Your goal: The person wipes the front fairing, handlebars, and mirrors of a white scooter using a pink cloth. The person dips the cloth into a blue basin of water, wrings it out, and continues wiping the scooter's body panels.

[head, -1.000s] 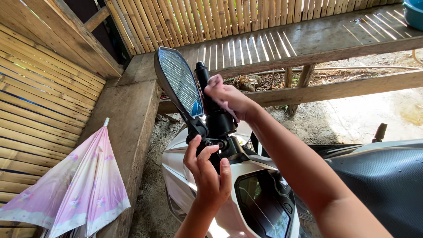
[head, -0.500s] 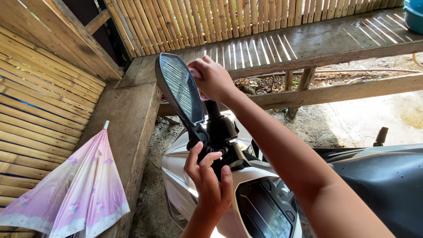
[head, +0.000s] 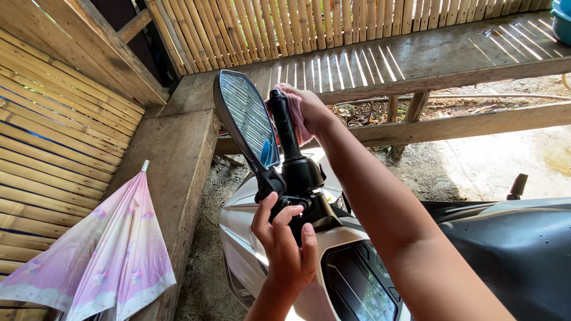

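Head view: left hand [head: 284,246] at base of black mirror stem [head: 286,134], fingers curled together around handlebar clamp [head: 303,205], gripping it. Right hand [head: 303,110] up at top of stem, fingers closed on pink cloth [head: 294,116], pressed against stem just behind mirror [head: 247,119]. Mirror upright, tilted left, above white scooter body [head: 238,238]. Dashboard [head: 357,285] below forearm. Pink folded umbrella [head: 101,261] leans on bamboo wall [head: 53,148], lower left. Cloth partly hidden, maybe wrapped round stem.
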